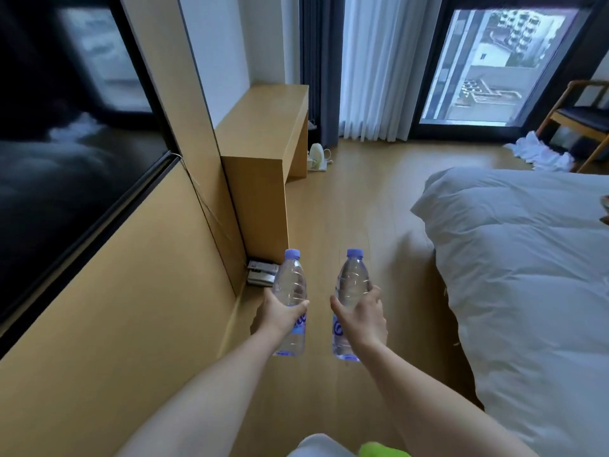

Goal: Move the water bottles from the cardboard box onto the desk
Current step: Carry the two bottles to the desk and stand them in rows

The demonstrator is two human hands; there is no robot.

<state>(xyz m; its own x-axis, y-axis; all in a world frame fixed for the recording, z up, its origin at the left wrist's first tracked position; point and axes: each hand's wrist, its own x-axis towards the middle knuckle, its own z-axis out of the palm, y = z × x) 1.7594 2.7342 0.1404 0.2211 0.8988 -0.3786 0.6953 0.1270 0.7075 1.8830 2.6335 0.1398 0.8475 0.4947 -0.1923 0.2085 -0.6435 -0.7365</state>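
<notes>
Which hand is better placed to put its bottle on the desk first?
Probably the left hand. Its bottle is on the side of the wooden desk, which stands ahead along the left wall. The right hand is nearer the bed.

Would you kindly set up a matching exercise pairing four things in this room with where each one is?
Things:
1. clear plastic water bottle with purple cap
2. long wooden desk
3. white duvet
4. wooden chair with dark seat

Places:
A. by the window, far right
B. in the left hand
C. on the bed, right
D. against the left wall

Pairs: 1-B, 2-D, 3-C, 4-A
</notes>
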